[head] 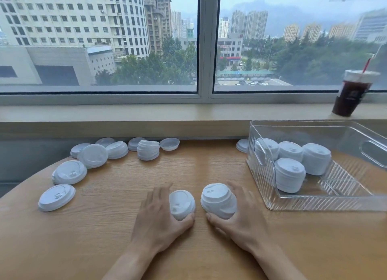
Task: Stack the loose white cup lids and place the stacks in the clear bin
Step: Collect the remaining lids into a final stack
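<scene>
Our left hand (159, 212) grips a short lid stack (181, 204); our right hand (243, 212) grips a taller stack (218, 200). The bin (314, 204) sits at two o'clock on the tabletop (104, 227).

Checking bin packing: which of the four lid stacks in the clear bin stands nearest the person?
The front stack, alone in the near row; the other three line up behind it toward the window, inside the clear bin.

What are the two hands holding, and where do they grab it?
Each hand grips a short stack of white plastic cup lids by its sides: the left hand holds the smaller stack, the right hand holds the bigger stack, on the wooden table.
</scene>
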Action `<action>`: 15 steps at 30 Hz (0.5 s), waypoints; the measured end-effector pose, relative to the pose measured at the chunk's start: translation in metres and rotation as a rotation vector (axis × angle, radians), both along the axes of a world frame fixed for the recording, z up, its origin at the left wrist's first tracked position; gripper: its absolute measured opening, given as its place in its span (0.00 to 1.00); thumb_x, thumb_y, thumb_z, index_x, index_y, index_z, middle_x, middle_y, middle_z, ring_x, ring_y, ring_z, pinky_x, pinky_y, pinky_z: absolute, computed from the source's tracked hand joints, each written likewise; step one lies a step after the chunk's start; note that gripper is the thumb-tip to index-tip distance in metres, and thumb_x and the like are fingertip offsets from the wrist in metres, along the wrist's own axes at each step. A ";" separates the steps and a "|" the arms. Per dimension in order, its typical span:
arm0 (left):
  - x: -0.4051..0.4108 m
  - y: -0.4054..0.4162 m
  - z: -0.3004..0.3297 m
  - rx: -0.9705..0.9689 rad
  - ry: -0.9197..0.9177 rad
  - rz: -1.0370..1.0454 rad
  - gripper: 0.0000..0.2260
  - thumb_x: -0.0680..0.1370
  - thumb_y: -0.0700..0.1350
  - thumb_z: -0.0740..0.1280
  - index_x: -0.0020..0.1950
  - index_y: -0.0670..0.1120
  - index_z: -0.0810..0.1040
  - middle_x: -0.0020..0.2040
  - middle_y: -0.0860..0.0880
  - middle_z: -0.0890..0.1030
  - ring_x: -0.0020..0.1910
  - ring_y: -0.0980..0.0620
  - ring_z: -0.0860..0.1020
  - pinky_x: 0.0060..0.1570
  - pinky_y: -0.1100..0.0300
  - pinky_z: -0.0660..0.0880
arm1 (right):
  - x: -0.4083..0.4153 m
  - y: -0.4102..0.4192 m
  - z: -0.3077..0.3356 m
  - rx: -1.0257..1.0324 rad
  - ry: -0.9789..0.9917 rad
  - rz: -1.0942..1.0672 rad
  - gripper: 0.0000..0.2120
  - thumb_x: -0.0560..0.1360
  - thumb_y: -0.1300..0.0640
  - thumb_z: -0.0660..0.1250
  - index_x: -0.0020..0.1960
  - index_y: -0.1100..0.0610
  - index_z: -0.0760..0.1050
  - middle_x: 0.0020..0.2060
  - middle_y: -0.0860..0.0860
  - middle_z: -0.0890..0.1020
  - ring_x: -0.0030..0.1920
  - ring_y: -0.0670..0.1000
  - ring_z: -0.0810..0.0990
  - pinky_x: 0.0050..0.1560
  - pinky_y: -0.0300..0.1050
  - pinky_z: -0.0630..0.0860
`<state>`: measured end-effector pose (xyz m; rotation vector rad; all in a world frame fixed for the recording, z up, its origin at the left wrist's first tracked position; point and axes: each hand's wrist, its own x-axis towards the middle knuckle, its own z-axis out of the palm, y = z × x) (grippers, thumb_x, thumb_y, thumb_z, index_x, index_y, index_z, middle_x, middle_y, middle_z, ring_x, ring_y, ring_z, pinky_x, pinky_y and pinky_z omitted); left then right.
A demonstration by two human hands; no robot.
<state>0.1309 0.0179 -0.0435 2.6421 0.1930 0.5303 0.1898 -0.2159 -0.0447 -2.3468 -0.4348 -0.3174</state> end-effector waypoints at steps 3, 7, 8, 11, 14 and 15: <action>0.002 -0.002 0.002 0.038 0.021 0.028 0.42 0.66 0.76 0.58 0.73 0.52 0.67 0.62 0.57 0.72 0.63 0.54 0.71 0.65 0.58 0.67 | -0.006 -0.006 0.000 -0.034 0.009 -0.039 0.47 0.59 0.25 0.71 0.73 0.43 0.67 0.62 0.38 0.74 0.65 0.45 0.69 0.71 0.46 0.66; 0.003 -0.001 0.002 0.015 0.024 -0.003 0.37 0.67 0.75 0.60 0.67 0.54 0.70 0.58 0.59 0.72 0.59 0.55 0.72 0.62 0.59 0.67 | -0.007 -0.008 0.002 0.009 0.008 -0.043 0.37 0.64 0.34 0.78 0.68 0.45 0.73 0.56 0.38 0.76 0.60 0.46 0.71 0.65 0.44 0.68; 0.003 0.000 0.002 -0.007 0.017 -0.016 0.37 0.67 0.76 0.61 0.67 0.54 0.71 0.59 0.59 0.73 0.59 0.55 0.72 0.62 0.59 0.67 | -0.007 -0.008 0.003 0.014 0.011 -0.042 0.35 0.64 0.35 0.79 0.67 0.46 0.74 0.55 0.39 0.76 0.59 0.46 0.72 0.65 0.45 0.69; 0.002 0.003 0.003 -0.102 0.013 -0.065 0.38 0.66 0.76 0.65 0.69 0.55 0.72 0.61 0.60 0.74 0.61 0.57 0.73 0.63 0.59 0.66 | -0.007 -0.006 0.004 0.080 0.034 -0.029 0.34 0.64 0.37 0.81 0.65 0.47 0.75 0.55 0.40 0.77 0.58 0.47 0.74 0.64 0.50 0.72; 0.001 0.005 0.004 -0.225 0.001 -0.083 0.36 0.67 0.72 0.74 0.70 0.58 0.73 0.61 0.64 0.74 0.61 0.60 0.74 0.65 0.54 0.69 | -0.007 -0.008 0.004 0.141 0.057 -0.027 0.36 0.63 0.37 0.82 0.66 0.49 0.76 0.56 0.40 0.76 0.59 0.46 0.76 0.65 0.51 0.74; 0.000 0.006 0.005 -0.265 -0.009 -0.077 0.35 0.67 0.70 0.76 0.70 0.59 0.73 0.61 0.65 0.74 0.62 0.60 0.74 0.66 0.53 0.70 | -0.008 -0.008 0.004 0.154 0.064 -0.029 0.37 0.63 0.37 0.82 0.67 0.49 0.76 0.56 0.40 0.76 0.60 0.46 0.76 0.65 0.52 0.74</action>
